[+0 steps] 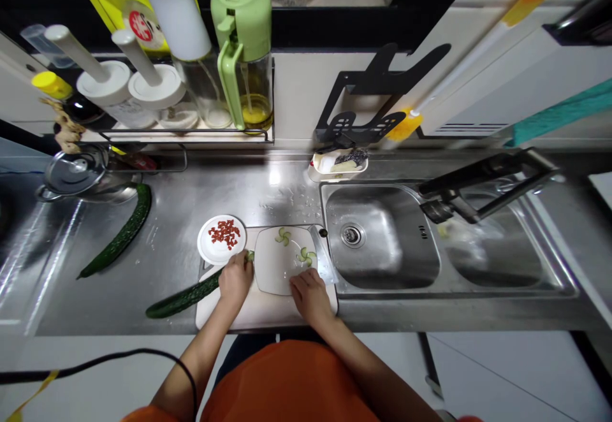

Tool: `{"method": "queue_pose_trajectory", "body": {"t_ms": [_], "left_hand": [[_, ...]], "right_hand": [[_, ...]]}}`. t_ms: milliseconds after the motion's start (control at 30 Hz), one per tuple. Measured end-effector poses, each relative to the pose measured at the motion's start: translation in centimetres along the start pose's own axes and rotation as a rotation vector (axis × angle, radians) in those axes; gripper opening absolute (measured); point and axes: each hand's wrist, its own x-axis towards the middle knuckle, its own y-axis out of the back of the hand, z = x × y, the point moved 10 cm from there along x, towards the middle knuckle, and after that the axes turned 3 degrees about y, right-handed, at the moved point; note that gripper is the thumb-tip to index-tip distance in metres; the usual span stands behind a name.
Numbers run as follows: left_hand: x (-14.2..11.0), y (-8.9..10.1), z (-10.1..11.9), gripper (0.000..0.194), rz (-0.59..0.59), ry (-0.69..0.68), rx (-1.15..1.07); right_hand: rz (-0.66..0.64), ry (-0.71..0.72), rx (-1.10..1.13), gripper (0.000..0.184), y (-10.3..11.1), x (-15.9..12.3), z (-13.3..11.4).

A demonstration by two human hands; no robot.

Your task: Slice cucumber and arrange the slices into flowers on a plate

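Observation:
My left hand point(236, 280) is closed over the cut end of a long dark green cucumber point(186, 299), with pale green cucumber slices point(250, 255) by its fingertips. A white squarish plate point(272, 262) lies on the white cutting board point(268, 310). Two small fans of curved cucumber slices point(283, 237) rest on the plate, one at the top and one at the right. My right hand point(310, 296) is over the plate's lower right edge, fingers drawn together; what they hold, if anything, is hidden. A knife point(324, 256) lies along the plate's right side.
A round white plate point(203, 243) with small red pieces sits at the board's upper left. Another whole cucumber point(119, 243) lies farther left. The double sink point(382, 287) and its faucet point(471, 186) are at right. A rack point(191, 135) holds jars and an oil bottle point(246, 52).

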Motion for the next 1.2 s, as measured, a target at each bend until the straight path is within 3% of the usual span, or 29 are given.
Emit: {"method": "queue_pose_trajectory", "body": {"t_ms": [300, 400, 500, 633, 800, 900, 1067, 1200], "left_hand": [[0.1, 0.8, -0.1, 0.019, -0.042, -0.158, -0.441], [-0.1, -0.1, 0.5, 0.02, -0.164, -0.16, -0.622], [-0.7, -1.9, 1.7, 0.022, -0.365, -0.118, -0.794], [-1.9, -3.4, 4.0, 0.024, -0.587, -0.104, -0.947], [-2.6, -3.7, 5.2, 0.03, -0.677, -0.081, -0.986], [-3.0, -4.5, 5.2, 0.036, -0.735, -0.023, -0.986], [-4.2, -7.2, 4.6, 0.048, -0.885, 0.225, -1.079], [-4.6, -8.2, 5.1, 0.045, -0.937, 0.321, -1.184]], "right_hand": [[0.012, 0.0, 0.139, 0.016, -0.4, 0.3, 0.1], [0.035, -0.019, 0.252, 0.016, -0.4, 1.1, 0.2], [0.06, -0.053, 0.39, 0.022, -0.3, 2.1, 0.3], [0.006, -0.142, 0.578, 0.024, -1.0, 3.0, 0.7], [-0.078, -0.28, 0.703, 0.011, -2.0, 2.8, 1.7], [-0.064, -0.299, 0.736, 0.011, -1.5, 2.5, 1.8], [-0.066, -0.306, 0.708, 0.012, -0.8, 2.2, 1.7], [-0.064, -0.287, 0.677, 0.014, -0.7, 1.8, 1.5]]}}
